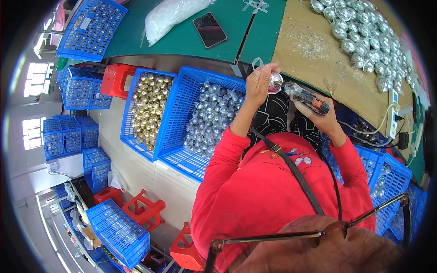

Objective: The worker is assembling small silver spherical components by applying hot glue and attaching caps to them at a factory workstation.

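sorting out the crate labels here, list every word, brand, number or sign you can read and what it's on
No text is legible.
White label on the upper-left blue crate: too small to read.
Red shirt: small lettering, too blurred.
Black-and-orange tool in the right hand: no readable marking.

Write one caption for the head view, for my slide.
Left hand holds a shiny ornament, right hand a glue-gun-like tool, near blue crates of gold and silvery baubles.

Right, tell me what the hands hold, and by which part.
Left hand: a round silvery piece, exact grip unclear. Right hand: a dark-and-orange tool, by its rear body.
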A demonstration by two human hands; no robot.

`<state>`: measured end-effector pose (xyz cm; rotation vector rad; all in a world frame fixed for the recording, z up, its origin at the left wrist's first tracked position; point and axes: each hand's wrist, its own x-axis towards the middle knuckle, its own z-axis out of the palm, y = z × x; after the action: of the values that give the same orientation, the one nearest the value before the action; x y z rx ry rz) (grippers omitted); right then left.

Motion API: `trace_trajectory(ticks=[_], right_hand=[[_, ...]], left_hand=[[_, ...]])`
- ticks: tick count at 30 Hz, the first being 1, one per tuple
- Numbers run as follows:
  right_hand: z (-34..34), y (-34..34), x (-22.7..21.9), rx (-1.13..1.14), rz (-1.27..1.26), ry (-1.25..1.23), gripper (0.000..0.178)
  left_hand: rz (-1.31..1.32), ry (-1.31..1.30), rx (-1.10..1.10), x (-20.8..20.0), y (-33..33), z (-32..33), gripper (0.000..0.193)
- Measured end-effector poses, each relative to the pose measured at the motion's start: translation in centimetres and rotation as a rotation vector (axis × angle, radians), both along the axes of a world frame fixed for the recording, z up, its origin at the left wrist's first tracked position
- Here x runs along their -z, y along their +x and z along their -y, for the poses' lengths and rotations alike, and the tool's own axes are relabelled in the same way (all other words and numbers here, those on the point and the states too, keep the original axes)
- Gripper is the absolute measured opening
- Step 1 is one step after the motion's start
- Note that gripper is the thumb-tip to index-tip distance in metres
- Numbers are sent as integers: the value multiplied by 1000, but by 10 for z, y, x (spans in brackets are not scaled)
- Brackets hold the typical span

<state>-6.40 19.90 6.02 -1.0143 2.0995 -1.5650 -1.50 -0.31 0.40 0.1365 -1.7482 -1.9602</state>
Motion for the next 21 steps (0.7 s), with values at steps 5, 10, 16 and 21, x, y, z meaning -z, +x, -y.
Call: trace_trajectory(ticks=[5,10,16,21], right_hand=[[0,1,2,27,63,-56,17],[2,1,2,20,34,-9,18],[-3,4,-1,23,81,20,19],[-6,10,-5,26,138,-51,24]], left_hand=[[-14,-1,0,-3,0,-3,36],[0,-78,-4,-1,2,-1,36],[-2,-75,14,0,5,-2,35],[-13,-35,21,-1,4,-5,36]])
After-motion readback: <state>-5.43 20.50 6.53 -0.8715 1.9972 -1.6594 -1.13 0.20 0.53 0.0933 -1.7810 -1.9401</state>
